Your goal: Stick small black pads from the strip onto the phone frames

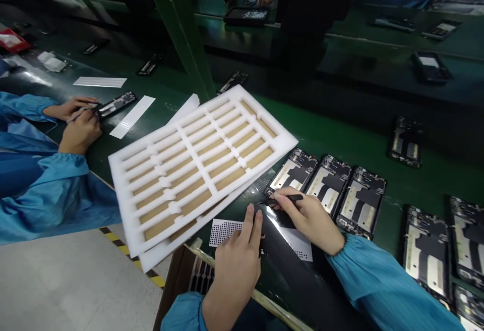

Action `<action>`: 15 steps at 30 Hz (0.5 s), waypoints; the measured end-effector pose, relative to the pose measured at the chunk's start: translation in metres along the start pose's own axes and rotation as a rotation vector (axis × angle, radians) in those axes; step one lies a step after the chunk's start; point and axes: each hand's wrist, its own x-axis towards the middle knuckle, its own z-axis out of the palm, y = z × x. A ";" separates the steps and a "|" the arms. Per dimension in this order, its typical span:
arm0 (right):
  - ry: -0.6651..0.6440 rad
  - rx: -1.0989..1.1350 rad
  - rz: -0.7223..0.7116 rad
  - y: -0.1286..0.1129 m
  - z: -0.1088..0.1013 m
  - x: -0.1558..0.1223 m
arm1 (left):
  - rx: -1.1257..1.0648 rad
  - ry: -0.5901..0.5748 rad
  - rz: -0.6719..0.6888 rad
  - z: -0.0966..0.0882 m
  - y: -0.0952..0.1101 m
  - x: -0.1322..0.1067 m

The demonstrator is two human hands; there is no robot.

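Note:
My right hand (308, 217) is closed around dark tweezers (295, 198), whose tip points left over the edge of a glossy black sheet (280, 235). My left hand (236, 260) rests with two fingers stretched forward, their tips by that sheet's left edge close to the tweezers' tip. Under it lies a white sheet with rows of black dots (223, 231), partly covered by the black sheet and my left hand. Just beyond my right hand stand opened phones in a row, among them a phone (328, 182) and another phone (362, 200).
White foam trays (209, 183) with slots lie stacked at an angle to my left, over the bench edge. More opened phones (427, 250) lie at right. A co-worker's hands (81, 126) work on a phone at far left. A green post (181, 33) rises behind the trays.

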 end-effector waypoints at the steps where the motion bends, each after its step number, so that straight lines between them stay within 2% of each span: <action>1: -0.005 0.009 0.008 -0.001 0.000 0.000 | -0.016 -0.001 -0.001 0.000 0.000 0.000; 5: -0.011 0.060 0.043 0.000 0.000 0.005 | -0.121 -0.009 -0.022 0.000 0.000 0.001; 9: 0.006 0.139 0.076 0.000 -0.001 0.011 | -0.367 -0.020 -0.109 0.000 -0.002 0.000; 12: 0.077 0.237 0.083 -0.013 -0.005 0.001 | -0.666 0.012 -0.257 -0.005 -0.003 0.001; 15: 0.232 0.357 0.093 -0.037 -0.009 -0.030 | -1.063 0.096 -0.486 -0.019 0.003 0.004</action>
